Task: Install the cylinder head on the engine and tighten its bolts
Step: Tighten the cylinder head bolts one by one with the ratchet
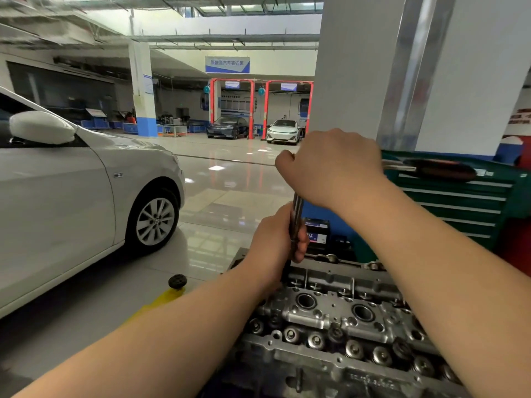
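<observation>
left hand (277, 239) and right hand (333, 165) both gripped the upright steel wrench shaft (296, 216) over the grey aluminium cylinder head (339, 317); i judged it needed holding plumb.

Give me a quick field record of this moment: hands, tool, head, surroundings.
left hand: left hand grips the lower shaft of the long steel wrench extension
right hand: right hand curled over the wrench's top end
tool: near upright, lower end at the far left edge of the head
head: bare grey aluminium cylinder head seated on the engine
bolt state: cannot tell
left of scene: white sedan car
behind: green metal tool cabinet
</observation>
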Demonstrator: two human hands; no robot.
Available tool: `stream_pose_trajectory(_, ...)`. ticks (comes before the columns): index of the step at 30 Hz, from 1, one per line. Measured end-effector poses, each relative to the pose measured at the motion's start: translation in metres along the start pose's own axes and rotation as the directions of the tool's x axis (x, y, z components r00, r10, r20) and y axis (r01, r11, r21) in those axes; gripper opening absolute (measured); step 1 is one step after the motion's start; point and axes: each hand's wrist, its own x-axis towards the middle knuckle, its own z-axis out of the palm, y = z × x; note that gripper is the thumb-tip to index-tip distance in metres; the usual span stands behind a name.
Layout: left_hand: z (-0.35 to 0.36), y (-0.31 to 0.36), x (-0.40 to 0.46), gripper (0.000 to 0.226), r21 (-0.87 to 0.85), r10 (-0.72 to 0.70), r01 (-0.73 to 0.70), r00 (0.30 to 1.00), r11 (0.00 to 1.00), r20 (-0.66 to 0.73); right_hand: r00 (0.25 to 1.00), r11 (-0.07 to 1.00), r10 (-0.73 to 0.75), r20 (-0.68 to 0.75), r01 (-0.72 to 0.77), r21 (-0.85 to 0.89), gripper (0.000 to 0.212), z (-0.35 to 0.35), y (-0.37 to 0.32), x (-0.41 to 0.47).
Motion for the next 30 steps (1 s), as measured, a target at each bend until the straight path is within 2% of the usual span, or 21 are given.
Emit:
stream_pose_trajectory(3,0.002,0.0,0.001,0.051,-0.1,-0.068,0.076,0.994,0.992,0.085,0.996,0.994,-0.078,-0.033,0.08,0.074,0.047,0.006,0.005,0.003)
stream_pose_trajectory(4,0.002,0.001,0.002,0.052,-0.12,-0.088,0.102,0.989,0.988,0.116,0.991,0.977,-0.13,-0.012,0.13,0.167,0.048,0.008,0.007,0.006)
stream_pose_trajectory(5,0.001,0.002,0.003,0.052,-0.134,-0.099,0.118,0.986,0.984,0.136,0.98,0.926,-0.196,0.016,0.18,0.332,0.046,0.012,0.008,0.009)
stream_pose_trajectory(6,0.0,0.003,0.003,0.051,-0.141,-0.104,0.125,0.984,0.982,0.148,0.966,0.807,-0.257,0.033,0.196,0.557,0.042,0.016,0.007,0.011)
stream_pose_trajectory(7,-0.001,0.004,0.003,0.049,-0.146,-0.105,0.128,0.982,0.981,0.155,0.956,0.625,-0.288,0.047,0.15,0.766,0.036,0.02,0.006,0.012)
stream_pose_trajectory(8,-0.002,0.004,0.004,0.048,-0.154,-0.106,0.132,0.981,0.979,0.163,0.952,0.432,-0.299,0.068,0.071,0.899,0.03,0.024,0.004,0.013)
stream_pose_trajectory(9,-0.003,0.004,0.004,0.048,-0.162,-0.109,0.138,0.979,0.977,0.173,0.946,0.283,-0.315,0.077,0.016,0.959,0.025,0.028,0.002,0.015)
stream_pose_trajectory(10,-0.004,0.003,0.004,0.048,-0.168,-0.115,0.145,0.977,0.975,0.182,0.938,0.202,-0.337,0.079,-0.01,0.979,0.022,0.032,0.001,0.018)
stream_pose_trajectory(11,-0.004,0.003,0.004,0.049,-0.168,-0.119,0.151,0.975,0.974,0.187,0.927,0.166,-0.369,0.069,-0.007,0.986,0.02,0.035,0.0,0.021)
stream_pose_trajectory(15,-0.006,0.005,0.005,0.051,-0.168,-0.116,0.155,0.968,0.974,0.221,0.889,0.086,-0.457,0.028,0.013,0.996,0.028,0.039,0.0,0.029)
stream_pose_trajectory(17,-0.007,0.003,0.005,0.052,-0.169,-0.105,0.145,0.968,0.975,0.227,0.893,0.151,-0.449,0.037,0.035,0.988,0.026,0.034,0.0,0.027)
stream_pose_trajectory(19,-0.009,0.002,0.005,0.053,-0.156,-0.102,0.136,0.973,0.978,0.205,0.913,0.281,-0.402,0.064,0.057,0.958,0.027,0.026,-0.003,0.022)
stream_pose_trajectory(20,-0.01,0.003,0.005,0.053,-0.142,-0.099,0.126,0.978,0.982,0.185,0.93,0.395,-0.36,0.08,0.075,0.915,0.03,0.021,-0.005,0.02)
stream_pose_trajectory(21,-0.011,0.003,0.005,0.054,-0.126,-0.09,0.111,0.983,0.986,0.16,0.947,0.561,-0.304,0.108,0.087,0.823,0.034,0.015,-0.006,0.019)
stream_pose_trajectory(22,-0.012,0.004,0.005,0.056,-0.108,-0.078,0.093,0.988,0.99,0.134,0.964,0.763,-0.223,0.144,0.081,0.642,0.037,0.008,-0.008,0.019)
stream_pose_trajectory(23,-0.013,0.004,0.004,0.06,-0.09,-0.067,0.078,0.991,0.993,0.118,0.976,0.924,-0.119,0.181,0.042,0.38,0.037,0.001,-0.008,0.017)
stream_pose_trajectory(24,-0.014,0.004,0.003,0.065,-0.07,-0.057,0.065,0.992,0.995,0.117,0.979,0.988,-0.029,0.201,-0.003,0.155,0.035,-0.005,-0.006,0.015)
stream_pose_trajectory(25,-0.013,0.004,0.003,0.069,-0.05,-0.044,0.05,0.992,0.997,0.12,0.978,0.999,0.018,0.206,-0.026,0.033,0.033,-0.009,-0.004,0.011)
stream_pose_trajectory(26,-0.011,0.003,0.002,0.07,-0.037,-0.031,0.036,0.992,0.999,0.121,0.981,1.0,0.017,0.195,-0.016,-0.008,0.031,-0.012,-0.003,0.007)
stream_pose_trajectory(30,-0.004,0.005,0.001,0.058,-0.118,-0.078,0.098,0.983,0.988,0.168,0.989,0.994,-0.11,0.101,0.112,-0.017,0.036,-0.012,-0.006,0.001)
